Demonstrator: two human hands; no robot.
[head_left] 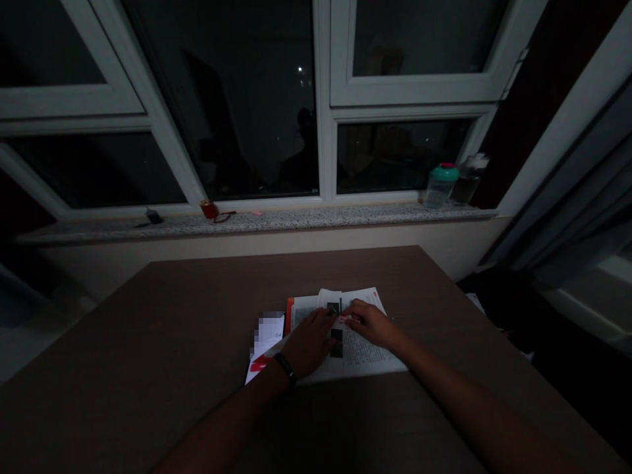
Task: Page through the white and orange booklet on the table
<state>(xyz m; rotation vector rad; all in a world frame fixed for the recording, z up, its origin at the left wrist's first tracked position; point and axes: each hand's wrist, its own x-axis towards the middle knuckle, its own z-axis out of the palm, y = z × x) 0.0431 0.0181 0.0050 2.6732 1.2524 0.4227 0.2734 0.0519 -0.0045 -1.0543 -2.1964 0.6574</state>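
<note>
A printed book (368, 349) lies spread on the brown table, with text and small dark pictures on its pages. My left hand (309, 341) rests on the left part of the pages, fingers stretched out and a dark band round its wrist. From the right, my right hand (369, 321) touches the upper part of the book with bent fingers drawn together. At its fingertips, near those of the left hand, is a small pinkish spot, too dim to name. Beside the book's left edge lies a phone (269, 334) with a lit screen, partly covered by my left arm.
Beyond the table (197, 309) runs a speckled stone windowsill (296, 218). On it stand a teal-lidded bottle (442, 186), a clear bottle (468, 181), a small red container (209, 210) and a small dark object (153, 216). Grey curtains (557, 197) hang at the right.
</note>
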